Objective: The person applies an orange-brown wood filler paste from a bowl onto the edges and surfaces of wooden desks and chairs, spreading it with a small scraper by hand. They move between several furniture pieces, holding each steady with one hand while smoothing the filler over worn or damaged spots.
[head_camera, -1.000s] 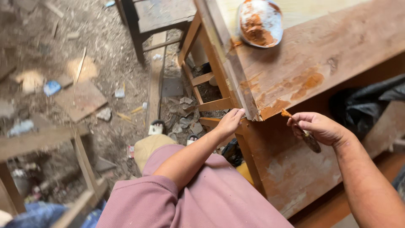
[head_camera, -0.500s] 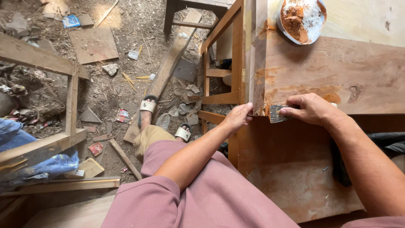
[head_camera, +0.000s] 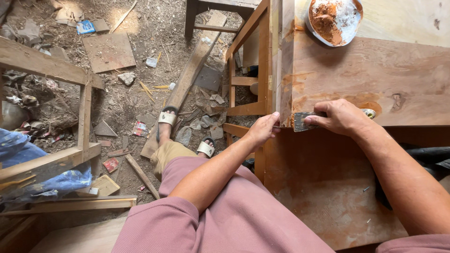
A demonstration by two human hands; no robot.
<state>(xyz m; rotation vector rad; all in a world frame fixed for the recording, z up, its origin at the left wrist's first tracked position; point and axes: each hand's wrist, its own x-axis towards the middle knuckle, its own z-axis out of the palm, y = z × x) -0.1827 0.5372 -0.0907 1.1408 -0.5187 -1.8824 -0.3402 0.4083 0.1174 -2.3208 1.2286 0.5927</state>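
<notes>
My right hand (head_camera: 343, 117) grips a metal putty knife (head_camera: 303, 121) and presses its blade flat against the near edge of a wooden cabinet top (head_camera: 375, 79), where orange-brown filler is smeared. My left hand (head_camera: 262, 130) rests with its fingertips on the cabinet's front corner, just left of the blade. A white bowl of rust-coloured filler paste (head_camera: 333, 19) sits on the top at the far side. The cabinet's side panel (head_camera: 323, 187) faces me below my hands.
A bare wooden frame (head_camera: 255, 70) stands left of the cabinet. My sandalled feet (head_camera: 168, 117) rest on a plank among dirt, wood scraps and litter. Another timber frame (head_camera: 84, 117) and blue cloth (head_camera: 28, 159) lie at the left.
My right hand rose from the side panel to the top's edge with the putty knife and keeps it pressed there. The view swung right and down; my left hand stayed on the corner.
</notes>
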